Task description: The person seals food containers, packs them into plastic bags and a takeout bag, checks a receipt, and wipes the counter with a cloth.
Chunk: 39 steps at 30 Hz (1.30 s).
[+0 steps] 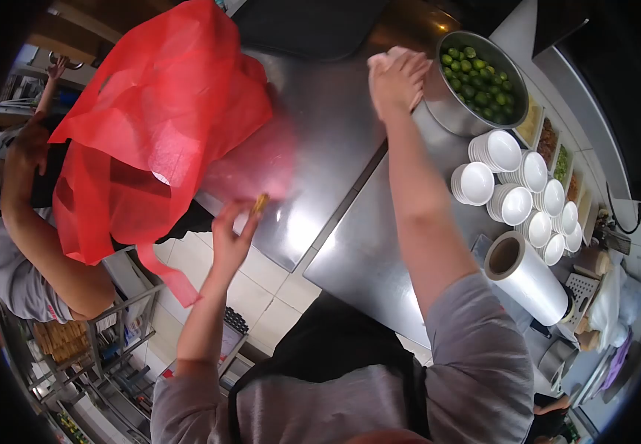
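Observation:
My left hand (232, 231) is raised near the corner of the steel table, pinching a small yellow-brown object (261, 201) whose kind I cannot make out. My right hand (402, 83) presses a pale pink cloth (381, 56) on the steel tabletop (320, 103), close beside a steel pot (436, 103) of small green limes (483, 83). A large red fabric bag (165, 89) with loose handles stands to the left of the tabletop, one strap (169, 275) hanging down near my left forearm.
Stacks of white bowls (476, 183) stand right of my arm, with a plastic film roll (531, 280) nearer me. Containers of chopped food (548, 140) line the wall. A co-worker's arm (47, 237) is at the left. A black tray (306, 26) lies at the back.

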{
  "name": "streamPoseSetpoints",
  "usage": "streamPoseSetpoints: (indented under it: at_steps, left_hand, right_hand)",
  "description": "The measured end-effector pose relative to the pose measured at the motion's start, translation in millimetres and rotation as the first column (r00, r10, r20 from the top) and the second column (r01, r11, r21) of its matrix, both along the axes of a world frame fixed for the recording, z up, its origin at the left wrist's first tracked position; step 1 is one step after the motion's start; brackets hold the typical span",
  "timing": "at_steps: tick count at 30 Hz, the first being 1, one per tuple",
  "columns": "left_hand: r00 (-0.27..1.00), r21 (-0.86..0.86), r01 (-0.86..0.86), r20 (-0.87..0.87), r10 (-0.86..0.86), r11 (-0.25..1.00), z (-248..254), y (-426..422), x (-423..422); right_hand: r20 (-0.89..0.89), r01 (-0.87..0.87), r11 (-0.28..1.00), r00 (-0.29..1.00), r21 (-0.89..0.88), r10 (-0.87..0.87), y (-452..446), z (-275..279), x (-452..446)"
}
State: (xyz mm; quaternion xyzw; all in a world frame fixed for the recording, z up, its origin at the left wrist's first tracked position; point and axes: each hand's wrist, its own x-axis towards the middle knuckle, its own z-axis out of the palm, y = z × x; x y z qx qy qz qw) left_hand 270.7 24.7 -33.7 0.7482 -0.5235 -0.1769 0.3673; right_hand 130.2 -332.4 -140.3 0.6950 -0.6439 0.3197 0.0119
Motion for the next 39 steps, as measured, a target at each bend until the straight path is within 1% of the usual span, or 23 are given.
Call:
streamPoseSetpoints:
  at_steps: [1,2,5,7,10,13,15,16,17,18,19,21,22,23,24,25,26,27,28,30,33,37,39]
  left_hand:
    - [0.998,0.02,-0.027,-0.048,0.027,0.999,-7.2,19.9,-1.5]
    - [0.994,0.037,-0.053,-0.096,0.056,0.998,-14.5,37.1,-4.2]
    - [0.972,0.112,-0.125,-0.184,0.144,0.986,-22.9,78.7,-11.0]
    - [0.961,0.126,-0.16,-0.209,0.184,0.979,-30.8,98.1,-9.8]
    - [0.947,0.111,-0.196,-0.237,0.218,0.974,-30.3,104.6,-11.0]
    - [0.954,0.051,-0.2,-0.219,0.206,0.979,-7.0,80.9,-15.1]
    - [0.975,-0.029,-0.155,-0.166,0.148,0.987,6.9,67.8,-14.8]
    - [0.971,-0.016,-0.139,-0.198,0.133,0.99,14.2,64.1,-15.8]
    - [0.972,-0.017,-0.143,-0.193,0.138,0.99,18.8,62.2,-17.3]
    - [0.977,-0.007,-0.141,-0.166,0.138,0.99,23.2,61.6,-18.6]
    - [0.982,0.003,-0.136,-0.135,0.136,0.991,27.1,62.3,-18.2]
    - [0.968,0.067,-0.178,-0.17,0.187,0.982,28.6,69.9,-16.6]
    - [0.975,0.024,-0.16,-0.152,0.162,0.987,25.0,74.3,-15.4]
    - [0.981,-0.019,-0.142,-0.136,0.138,0.99,19.9,78.6,-14.8]
    - [0.981,-0.033,-0.152,-0.129,0.147,0.988,14.3,84.6,-12.4]
    - [0.979,-0.029,-0.161,-0.133,0.156,0.987,11.3,89.6,-12.5]
    - [0.974,-0.019,-0.184,-0.138,0.18,0.983,9.1,94.1,-11.9]
    - [0.969,-0.008,-0.207,-0.141,0.204,0.978,7.5,98.2,-10.9]
    - [0.967,0.0,-0.214,-0.142,0.212,0.977,6.9,103.1,-11.1]
    - [0.967,-0.016,-0.233,-0.107,0.23,0.972,5.9,107.2,-11.0]
    - [0.958,0.043,-0.262,-0.108,0.265,0.964,16.7,105.8,-14.2]
    - [0.963,0.01,-0.257,-0.076,0.257,0.966,20.7,102.6,-16.9]
    - [0.968,0.0,-0.242,-0.073,0.242,0.97,24.0,101.5,-15.6]
  right_hand:
    - [0.221,-0.031,0.995,0.975,0.093,0.01,-19.3,-1.0,-1.8]
    - [0.22,-0.035,0.995,0.975,0.089,0.015,-31.9,-3.2,-3.4]
    - [0.101,-0.066,0.977,0.994,0.202,0.047,-41.5,-5.7,2.1]
    - [-0.065,-0.187,0.956,0.976,0.226,0.207,-31.2,-7.1,6.1]
    - [-0.184,-0.351,0.936,0.922,-0.021,0.342,65.7,-4.0,56.4]
    - [-0.123,-0.755,0.652,0.642,0.069,0.756,201.1,-24.9,113.0]
    - [0.062,-0.924,0.379,0.376,-0.049,0.924,269.5,5.6,115.0]
    - [0.134,-0.939,0.222,0.193,-0.263,0.972,288.3,17.0,98.5]
    - [0.321,-0.976,0.127,0.065,-0.175,0.945,310.8,10.5,96.2]
    - [0.324,-0.976,0.122,0.058,-0.18,0.944,314.4,36.9,85.5]
    - [0.412,-0.986,0.066,0.124,0.152,0.903,313.0,63.1,71.1]
    - [0.476,-0.686,-0.147,0.318,0.713,0.82,297.8,112.2,38.3]
    - [0.477,-0.682,-0.156,0.312,0.714,0.822,287.3,87.9,32.7]
    - [0.802,-0.939,-0.026,0.278,0.342,0.529,265.7,43.1,34.5]
    - [0.969,-0.966,0.182,0.207,0.181,0.132,233.0,36.1,35.6]
    - [0.984,-0.892,0.452,-0.073,0.008,-0.162,200.3,30.3,36.8]
    - [0.708,-0.799,0.549,0.536,0.247,0.46,181.0,37.2,24.9]
    - [-0.154,-0.488,0.842,0.836,0.232,0.527,161.8,45.3,13.1]
    - [-0.325,-0.389,0.912,0.852,0.131,0.41,154.7,28.3,16.1]
    - [-0.255,-0.447,0.894,0.861,0.033,0.44,176.8,10.4,53.4]
    - [-0.078,-0.72,0.693,0.693,-0.029,0.717,259.3,-3.3,131.3]
    - [0.259,-0.966,0.242,0.212,-0.093,0.943,329.6,7.2,164.8]
    - [0.521,-0.965,-0.231,-0.136,0.122,0.843,325.2,34.3,134.6]
